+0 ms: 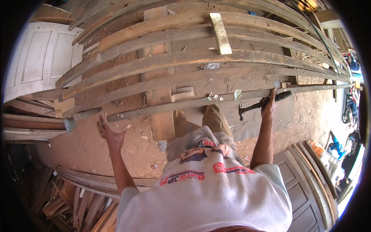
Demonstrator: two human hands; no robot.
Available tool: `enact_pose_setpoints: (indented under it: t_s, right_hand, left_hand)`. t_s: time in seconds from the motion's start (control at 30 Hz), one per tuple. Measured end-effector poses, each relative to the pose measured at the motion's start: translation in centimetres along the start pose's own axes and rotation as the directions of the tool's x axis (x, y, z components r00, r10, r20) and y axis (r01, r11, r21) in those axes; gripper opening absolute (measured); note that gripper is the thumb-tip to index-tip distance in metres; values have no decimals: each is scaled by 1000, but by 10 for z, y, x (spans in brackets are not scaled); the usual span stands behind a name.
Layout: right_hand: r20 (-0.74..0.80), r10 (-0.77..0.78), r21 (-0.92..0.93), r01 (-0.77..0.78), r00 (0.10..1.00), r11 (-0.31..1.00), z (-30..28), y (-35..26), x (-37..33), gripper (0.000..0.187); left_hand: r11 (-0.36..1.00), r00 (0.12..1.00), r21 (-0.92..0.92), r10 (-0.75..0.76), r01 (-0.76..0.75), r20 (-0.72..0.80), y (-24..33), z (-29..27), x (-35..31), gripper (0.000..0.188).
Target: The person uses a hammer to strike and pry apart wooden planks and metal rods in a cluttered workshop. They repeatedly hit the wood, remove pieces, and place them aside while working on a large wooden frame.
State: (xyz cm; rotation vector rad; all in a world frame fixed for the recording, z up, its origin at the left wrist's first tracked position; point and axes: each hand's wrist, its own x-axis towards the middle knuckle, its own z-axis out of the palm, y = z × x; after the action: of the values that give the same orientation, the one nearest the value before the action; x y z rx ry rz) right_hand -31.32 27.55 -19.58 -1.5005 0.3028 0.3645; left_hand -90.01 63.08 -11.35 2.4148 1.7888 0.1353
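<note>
My left hand (111, 130) is open, fingers spread, just below the left end of the nearest long wooden plank (166, 108). Nothing is in it. On the right, my right hand (269, 105) grips a claw hammer (285, 96) with a dark handle. The hammer's head points left and slightly down, while its grip end sticks out to the right. The fingers of that hand reach up to the nearest plank; whether they touch it I cannot tell. Small pale scraps (237, 94) lie on this plank.
Several long planks (185, 58) run side by side ahead, with a short pale wood block (221, 34) laid across them. A white panelled door (38, 58) stands at far left. Offcuts (58, 201) are piled lower left; a grey door (299, 193) is lower right.
</note>
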Motion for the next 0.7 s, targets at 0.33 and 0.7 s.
enact_pose_setpoints:
  t_s: [0.33,0.7]
  right_hand:
    - [55,73,-96,-67,996,993,-20,-3,4,46]
    - [196,-18,-383,93,980,919,-38,-10,11,53]
  left_hand:
    - [828,870,-311,364,-466,-333,254,-1,23,65]
    - [893,969,-449,138,-32,206,524,103,131,108]
